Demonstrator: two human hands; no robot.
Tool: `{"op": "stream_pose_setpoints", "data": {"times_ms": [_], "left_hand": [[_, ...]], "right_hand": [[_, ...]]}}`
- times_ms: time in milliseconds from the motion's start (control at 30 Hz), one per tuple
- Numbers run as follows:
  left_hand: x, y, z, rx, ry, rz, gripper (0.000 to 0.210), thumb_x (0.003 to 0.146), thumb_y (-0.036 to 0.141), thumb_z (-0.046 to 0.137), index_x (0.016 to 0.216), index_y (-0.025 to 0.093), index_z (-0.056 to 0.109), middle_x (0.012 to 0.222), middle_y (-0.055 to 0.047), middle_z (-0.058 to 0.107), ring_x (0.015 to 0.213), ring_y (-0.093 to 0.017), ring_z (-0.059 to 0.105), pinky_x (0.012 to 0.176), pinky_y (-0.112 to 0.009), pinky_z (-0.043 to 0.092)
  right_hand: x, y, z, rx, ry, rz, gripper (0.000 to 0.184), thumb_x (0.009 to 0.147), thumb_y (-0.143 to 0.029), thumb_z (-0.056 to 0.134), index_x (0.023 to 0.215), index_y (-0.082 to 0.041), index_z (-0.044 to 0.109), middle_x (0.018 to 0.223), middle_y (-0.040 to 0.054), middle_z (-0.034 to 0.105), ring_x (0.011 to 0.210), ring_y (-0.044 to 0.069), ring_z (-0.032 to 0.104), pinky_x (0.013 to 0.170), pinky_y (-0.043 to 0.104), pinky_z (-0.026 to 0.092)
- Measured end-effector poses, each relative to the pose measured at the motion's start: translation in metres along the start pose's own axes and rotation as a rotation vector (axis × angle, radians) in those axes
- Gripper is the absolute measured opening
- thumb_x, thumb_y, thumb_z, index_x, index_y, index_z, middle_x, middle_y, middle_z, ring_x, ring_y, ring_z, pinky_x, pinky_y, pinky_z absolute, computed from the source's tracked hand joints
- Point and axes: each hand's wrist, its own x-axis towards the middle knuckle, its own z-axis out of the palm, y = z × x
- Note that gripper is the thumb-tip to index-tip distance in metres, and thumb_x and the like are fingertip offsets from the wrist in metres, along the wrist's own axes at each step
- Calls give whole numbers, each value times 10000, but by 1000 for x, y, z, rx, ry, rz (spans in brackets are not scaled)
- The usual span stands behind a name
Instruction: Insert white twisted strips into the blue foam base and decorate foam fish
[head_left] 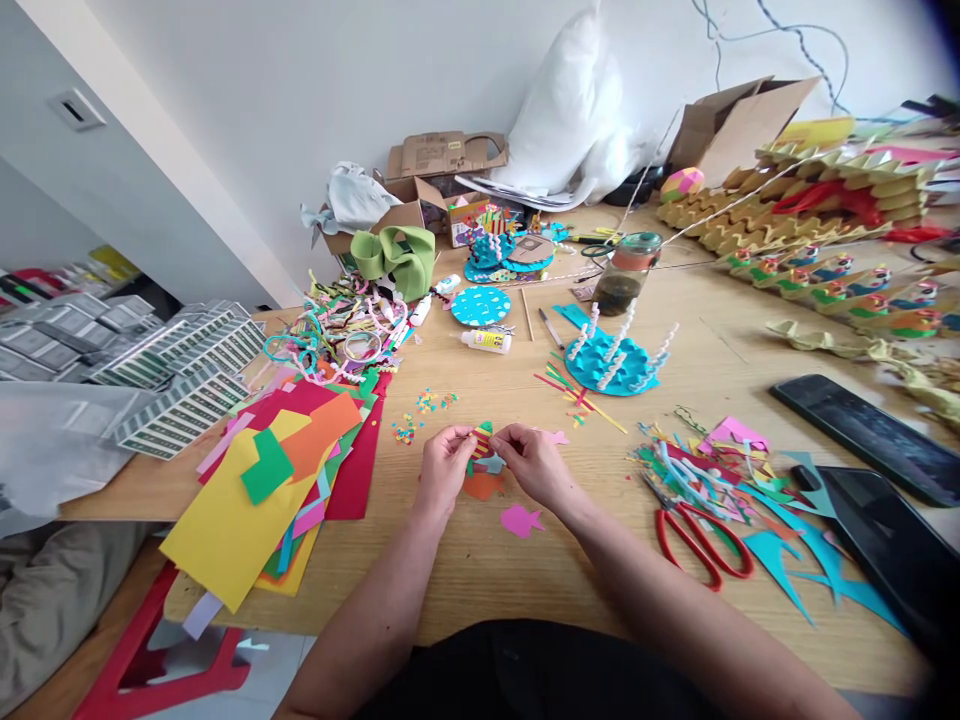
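Note:
Between my fingertips, over the middle of the table, is a small paper fish (482, 437) with red and yellow stripes and some green at its top. My left hand (445, 468) pinches its left edge. The closed fingers of my right hand (536, 465) grip its right edge; whether they also hold a thin strip is too small to tell. Just below lie an orange paper cutout (484, 486) and a light blue one, partly hidden by the hands. A pink paper fish (520, 520) lies flat nearer to me. Beyond my left hand are tiny coloured paper dots (406, 430).
Coloured paper sheets (240, 510) overhang the table's left front edge. Red-handled scissors (701, 540), paper scraps (697, 465) and two phones (874, 435) lie on the right. Farther back are a glue bottle (487, 342), a blue egg-carton piece (611, 365) and a glass jar (628, 280).

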Motion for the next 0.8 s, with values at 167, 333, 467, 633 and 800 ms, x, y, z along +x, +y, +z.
{"op": "stream_pose_setpoints", "data": {"times_ms": [167,333,467,633,800], "left_hand": [[-1,0,1,20,-13,-6,258,660,333,699,821,137,645,706,-45,704,623,-182,671,501,-270,547],[-1,1,1,17,-26,-13,249,656,322,696,814,137,640,682,-42,700,615,-186,671,495,-269,542],[0,0,1,-3,-7,-14,266,636,334,716,792,133,642,673,-31,689,585,-162,651,492,-258,537],[1,-1,1,-13,8,10,234,630,318,717,758,136,644,634,-10,663,554,-135,624,472,-227,520],[1,-2,1,-2,15,18,222,625,316,719,737,140,643,621,-8,658,549,-131,621,471,-212,503]], "right_hand": [[0,0,0,3,-7,20,263,815,-325,516,625,-159,590,562,22,618,514,119,509,491,223,359],[0,-1,0,1,-6,35,272,813,-339,515,630,-154,596,564,21,615,517,121,509,491,226,353],[-1,0,0,-13,-7,20,290,816,-339,509,609,-153,590,556,20,606,509,115,488,485,225,344],[-1,-1,1,-16,2,11,293,816,-335,511,597,-155,585,540,12,584,502,110,469,486,227,340],[-2,-1,1,-30,9,-1,282,812,-323,517,589,-161,575,537,8,585,498,110,475,488,230,338]]}}
